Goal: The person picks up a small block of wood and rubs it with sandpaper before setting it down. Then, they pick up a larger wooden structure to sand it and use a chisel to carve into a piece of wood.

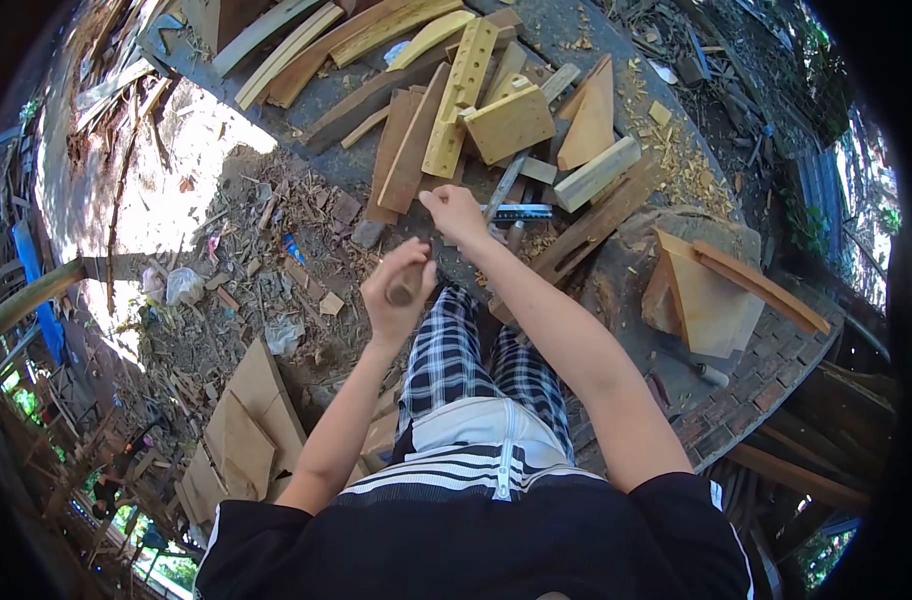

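My left hand [388, 318] is closed around a round wooden handle [403, 290], its blunt end facing me. Whatever is at the handle's other end is hidden. Ahead and to the right, my right hand [458, 217] has its fingers curled together; what they hold, if anything, does not show clearly. Just beyond it lie a yellow wooden bar with holes [461, 95] and a brown board [413, 140]. Beside the right wrist is a blue and silver strip-like thing [521, 212].
Curved wooden pieces [396, 30] and a yellow block [511, 125] crowd the far work surface. To the right, shaped boards [711, 300] rest on a stump, with a handled tool [713, 375] nearby. Boards [246, 430] lean at lower left. Wood scraps and plastic bags [184, 287] litter the ground.
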Demonstrator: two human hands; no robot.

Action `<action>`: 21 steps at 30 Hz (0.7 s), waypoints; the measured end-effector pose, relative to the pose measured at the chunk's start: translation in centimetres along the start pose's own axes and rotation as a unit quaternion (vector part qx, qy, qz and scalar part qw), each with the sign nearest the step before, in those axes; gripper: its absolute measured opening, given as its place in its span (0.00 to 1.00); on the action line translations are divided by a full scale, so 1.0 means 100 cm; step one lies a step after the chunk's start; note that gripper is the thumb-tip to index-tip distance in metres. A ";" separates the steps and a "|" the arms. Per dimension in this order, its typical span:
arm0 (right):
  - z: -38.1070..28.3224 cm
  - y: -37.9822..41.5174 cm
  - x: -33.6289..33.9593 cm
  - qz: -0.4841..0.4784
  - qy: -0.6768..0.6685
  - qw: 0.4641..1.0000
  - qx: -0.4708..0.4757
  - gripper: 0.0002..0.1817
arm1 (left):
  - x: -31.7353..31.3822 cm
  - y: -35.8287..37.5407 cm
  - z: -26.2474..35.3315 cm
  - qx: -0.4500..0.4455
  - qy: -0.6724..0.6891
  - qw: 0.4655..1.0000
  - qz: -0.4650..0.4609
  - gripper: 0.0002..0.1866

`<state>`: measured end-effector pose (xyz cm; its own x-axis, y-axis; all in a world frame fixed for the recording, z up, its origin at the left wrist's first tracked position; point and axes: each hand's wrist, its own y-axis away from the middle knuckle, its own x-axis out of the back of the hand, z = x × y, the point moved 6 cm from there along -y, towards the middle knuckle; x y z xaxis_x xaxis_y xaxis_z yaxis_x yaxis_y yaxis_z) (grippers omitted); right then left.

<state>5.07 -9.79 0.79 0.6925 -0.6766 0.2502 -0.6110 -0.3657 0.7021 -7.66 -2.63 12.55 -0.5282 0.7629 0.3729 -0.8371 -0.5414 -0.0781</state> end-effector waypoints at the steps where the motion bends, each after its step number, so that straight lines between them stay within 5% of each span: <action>1: -0.002 -0.016 -0.017 -0.002 0.001 1.000 0.004 0.22 | 0.000 0.008 0.003 -0.002 -0.011 1.000 -0.001 0.12; 3: 0.008 -0.041 -0.049 0.035 -0.067 0.992 -0.105 0.38 | 0.005 0.023 0.010 0.001 -0.024 1.000 -0.010 0.13; 4: -0.010 -0.037 -0.059 0.036 -0.070 0.992 -0.102 0.38 | 0.008 0.029 0.014 0.007 -0.025 0.999 -0.019 0.13; 6: -0.030 -0.016 -0.051 0.179 0.033 0.962 -0.201 0.54 | 0.016 0.034 0.024 -0.010 -0.056 0.997 -0.052 0.14; 7: -0.028 -0.016 -0.055 0.141 -0.003 0.963 -0.231 0.59 | 0.022 0.040 0.026 -0.003 -0.065 0.997 -0.050 0.14; 10: -0.013 -0.027 -0.056 0.141 -0.085 0.975 -0.150 0.52 | 0.038 0.042 0.024 0.000 -0.061 0.998 -0.007 0.13; 12: -0.003 -0.027 -0.045 0.050 -0.183 0.982 -0.028 0.38 | 0.053 0.042 0.023 0.001 -0.051 0.998 0.033 0.12; 15: -0.013 0.036 0.004 -0.204 -0.482 0.850 -0.054 0.31 | 0.067 0.028 0.030 0.045 -0.053 0.993 0.098 0.04; 18: -0.006 0.113 0.057 -0.320 -0.520 0.792 -0.034 0.35 | 0.069 0.021 0.025 0.099 0.003 0.989 0.114 0.06; 21: -0.004 0.194 0.097 -0.408 -0.481 0.774 0.058 0.43 | 0.062 0.012 0.049 0.030 -0.011 0.993 0.113 0.07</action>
<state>0.09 -23.23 17.13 0.2934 -0.3326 -0.8963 -0.1892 -0.9392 0.2866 -11.24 -0.31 19.31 -0.6983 0.6115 0.3722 -0.6867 -0.7189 -0.1074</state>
